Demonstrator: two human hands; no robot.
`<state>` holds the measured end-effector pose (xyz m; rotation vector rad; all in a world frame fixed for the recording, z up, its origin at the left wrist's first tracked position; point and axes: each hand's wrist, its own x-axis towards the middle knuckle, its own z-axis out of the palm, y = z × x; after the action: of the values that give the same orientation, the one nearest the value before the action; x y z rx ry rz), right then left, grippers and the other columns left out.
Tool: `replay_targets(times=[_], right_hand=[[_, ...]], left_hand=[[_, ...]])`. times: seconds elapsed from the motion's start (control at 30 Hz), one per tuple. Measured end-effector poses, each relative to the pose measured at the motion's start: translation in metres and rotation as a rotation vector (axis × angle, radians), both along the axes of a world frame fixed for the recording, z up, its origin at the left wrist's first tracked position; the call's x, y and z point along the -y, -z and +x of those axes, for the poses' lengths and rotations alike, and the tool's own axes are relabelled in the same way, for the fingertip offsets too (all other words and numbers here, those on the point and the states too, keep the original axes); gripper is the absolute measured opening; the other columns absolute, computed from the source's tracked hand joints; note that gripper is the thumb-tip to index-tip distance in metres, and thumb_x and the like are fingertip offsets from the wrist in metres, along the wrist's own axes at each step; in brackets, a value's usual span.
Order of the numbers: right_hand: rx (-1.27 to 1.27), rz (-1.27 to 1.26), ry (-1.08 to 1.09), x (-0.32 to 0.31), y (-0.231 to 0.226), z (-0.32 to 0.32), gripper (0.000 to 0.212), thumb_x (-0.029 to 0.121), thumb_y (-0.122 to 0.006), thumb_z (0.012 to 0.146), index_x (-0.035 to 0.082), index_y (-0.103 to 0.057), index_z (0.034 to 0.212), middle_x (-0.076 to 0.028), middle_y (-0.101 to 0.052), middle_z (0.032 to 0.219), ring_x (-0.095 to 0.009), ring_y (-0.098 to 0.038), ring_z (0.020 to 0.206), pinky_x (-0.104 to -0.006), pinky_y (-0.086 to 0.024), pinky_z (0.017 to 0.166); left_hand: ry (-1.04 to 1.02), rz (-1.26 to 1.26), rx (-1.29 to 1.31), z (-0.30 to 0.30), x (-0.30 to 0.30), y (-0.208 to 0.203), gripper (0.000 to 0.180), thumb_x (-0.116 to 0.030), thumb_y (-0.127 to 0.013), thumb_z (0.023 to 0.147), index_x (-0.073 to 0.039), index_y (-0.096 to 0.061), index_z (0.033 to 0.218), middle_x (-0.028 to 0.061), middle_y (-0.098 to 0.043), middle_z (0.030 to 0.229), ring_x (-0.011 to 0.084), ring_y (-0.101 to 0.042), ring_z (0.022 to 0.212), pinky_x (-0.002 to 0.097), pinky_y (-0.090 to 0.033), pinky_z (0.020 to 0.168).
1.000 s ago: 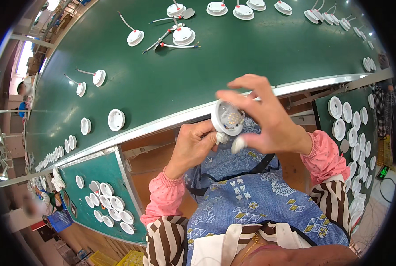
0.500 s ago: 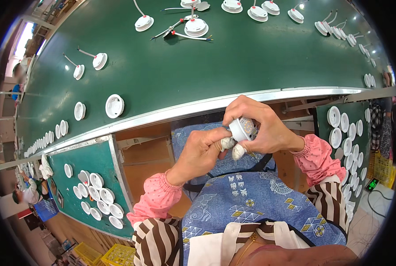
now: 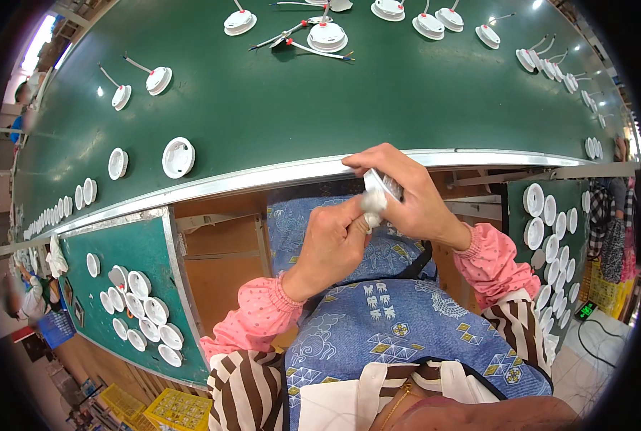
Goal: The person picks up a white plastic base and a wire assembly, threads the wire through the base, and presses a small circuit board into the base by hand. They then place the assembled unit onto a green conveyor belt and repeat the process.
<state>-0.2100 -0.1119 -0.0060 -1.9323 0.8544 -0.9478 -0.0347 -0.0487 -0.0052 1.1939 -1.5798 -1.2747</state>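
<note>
Above my lap, just short of the long table's edge, my right hand [image 3: 406, 190] grips a small white round downlight [image 3: 373, 185], tilted on its side. Its index finger reaches over the top, and the other fingers wrap behind. My left hand [image 3: 327, 244] is closed, thumb and index pressed together against the near side of the lamp. White coverings [image 3: 373, 203] on fingertips blur where both hands meet. What the left fingertips pinch is hidden. On the table ahead stand white lamp housings with cables, one of them [image 3: 327, 37] beside loose wire leads [image 3: 284, 36].
Open white ring-shaped housings [image 3: 179, 158] line the green table [image 3: 284, 108] towards the left. A lower green board [image 3: 83, 287] at left bears several more, and another group [image 3: 533, 200] stands at right. Yellow crates [image 3: 180, 409] are on the floor. Other people sit far left.
The downlight has turned from showing its dotted face to a more edge-on tilt. My left fingertips have moved up along its side. The view has shifted slightly.
</note>
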Motion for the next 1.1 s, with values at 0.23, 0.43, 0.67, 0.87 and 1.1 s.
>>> replay_targets(times=[0.23,0.43,0.67,0.87,1.1], right_hand=[[0.129,0.14,0.044,-0.007,0.004,0.008,0.026,0.025,-0.071,0.088,0.003,-0.066,0.101,-0.008,-0.062,0.09,-0.017,-0.059,0.08,-0.0315,-0.048,0.073],[0.171,0.286,0.071,-0.005,0.009,0.008,0.024,0.022,-0.071,0.088,0.003,-0.066,0.101,-0.005,-0.063,0.089,-0.013,-0.058,0.079,-0.029,-0.047,0.071],[0.181,0.335,0.014,-0.011,0.016,0.007,0.027,0.026,-0.069,0.09,0.001,-0.066,0.099,-0.003,-0.065,0.088,-0.01,-0.059,0.079,-0.0268,-0.048,0.071],[0.202,0.379,-0.04,-0.007,0.017,0.006,0.036,0.031,-0.071,0.087,0.0,-0.064,0.107,-0.005,-0.065,0.095,-0.013,-0.061,0.088,-0.029,-0.049,0.077],[-0.117,0.046,-0.208,-0.008,-0.016,-0.002,0.073,0.013,-0.079,0.07,0.003,-0.051,0.137,-0.016,-0.053,0.119,-0.031,-0.056,0.111,-0.0401,-0.044,0.098]], left_hand=[[0.033,-0.035,-0.054,0.006,0.001,0.009,0.028,0.005,-0.049,0.092,-0.003,-0.068,0.111,0.0085,-0.062,0.064,0.017,-0.062,0.054,0.0317,-0.047,0.052],[-0.097,0.096,-0.14,-0.007,-0.013,0.009,0.029,0.004,-0.049,0.093,-0.004,-0.069,0.113,0.0072,-0.062,0.064,0.0152,-0.061,0.055,0.0307,-0.047,0.052],[-0.025,0.1,-0.063,0.004,-0.009,0.018,0.021,-0.008,-0.052,0.103,-0.004,-0.069,0.112,0.003,-0.065,0.072,0.0079,-0.055,0.058,0.0253,-0.043,0.051],[0.012,0.001,-0.034,0.009,-0.007,0.017,0.019,-0.008,-0.052,0.102,-0.002,-0.068,0.108,0.0028,-0.063,0.07,0.0093,-0.056,0.058,0.0256,-0.045,0.053],[0.045,-0.197,0.134,0.038,0.0,0.02,0.021,-0.004,-0.056,0.095,-0.002,-0.065,0.113,0.0116,-0.067,0.096,0.0241,-0.065,0.088,0.0347,-0.049,0.075]])
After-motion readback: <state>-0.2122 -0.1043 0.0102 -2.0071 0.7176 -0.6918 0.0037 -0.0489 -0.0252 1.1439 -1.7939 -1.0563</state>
